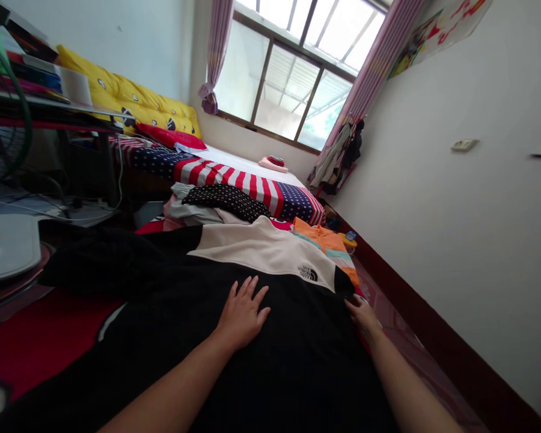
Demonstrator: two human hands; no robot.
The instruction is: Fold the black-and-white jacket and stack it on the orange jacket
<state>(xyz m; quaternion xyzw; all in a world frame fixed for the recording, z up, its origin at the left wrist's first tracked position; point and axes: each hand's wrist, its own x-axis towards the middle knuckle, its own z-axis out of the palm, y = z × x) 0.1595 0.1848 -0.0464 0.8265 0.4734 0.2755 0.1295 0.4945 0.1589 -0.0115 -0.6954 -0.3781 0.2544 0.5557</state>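
Black-and-cream garment (293, 343): spread over a red printed cloth (49, 331), directly beneath both hands; soft, matt fabric, mostly smooth across the black body.
Left hand (241, 316): palm down on the black body, fingers spread apart and nearly straight, the thumb set off to one side.
Right hand (363, 316): at the garment's right-hand edge, just below the shoulder, fingers bent and close together; whether they pinch the fabric cannot be told.
Cream yoke (256, 243): a broad, pale panel with shallow folds, rising to a raised collar and meeting the black along a clean seam.
Logo (307, 273): small dark lettering beside a curved emblem, on the yoke near the right hand.
Bunched black fabric (117, 258): loose, rumpled folds to the left of the yoke.
Orange garment (320, 240): banded in pale green and white, lying just beyond the right shoulder.
Dotted black cloth (228, 200): crumpled, with small pale spots, over pale clothing (180, 208) beyond the collar.
Bed cover (247, 186): draped, red-and-white stripes beside white stars on blue.
Yellow cushion (126, 90): long, padded and tufted, against the wall behind the bed.
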